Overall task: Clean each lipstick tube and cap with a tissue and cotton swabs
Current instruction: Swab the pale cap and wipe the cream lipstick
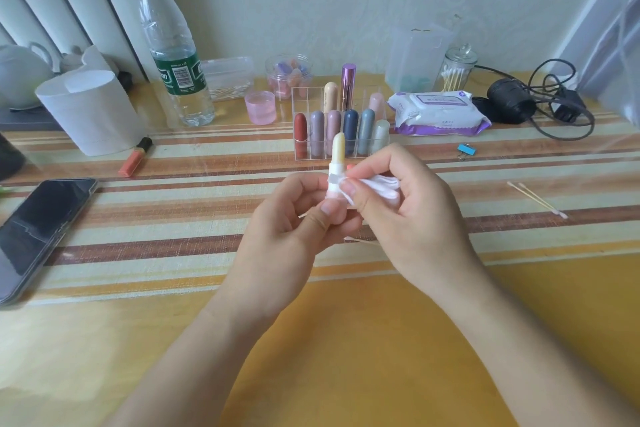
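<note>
My left hand (301,218) holds an uncapped lipstick tube (336,163) upright by its pink base; its pale yellow stick is raised above a white collar. My right hand (398,204) pinches a folded white tissue (381,189) against the tube's white collar. Behind them a clear organiser (301,94) holds several capped lipsticks in red, mauve, navy, grey and pink. Two cotton swabs (536,199) lie on the table to the right. Another swab (360,240) peeks out under my hands. The tube's cap is not visible.
A phone (38,232) lies at the left edge. A tissue roll (90,111), an orange lipstick (133,158), a water bottle (173,55), a pink cup (260,107), a wipes pack (436,113), a swab jar (457,69), a blue clip (465,150) and cables (554,104) line the back.
</note>
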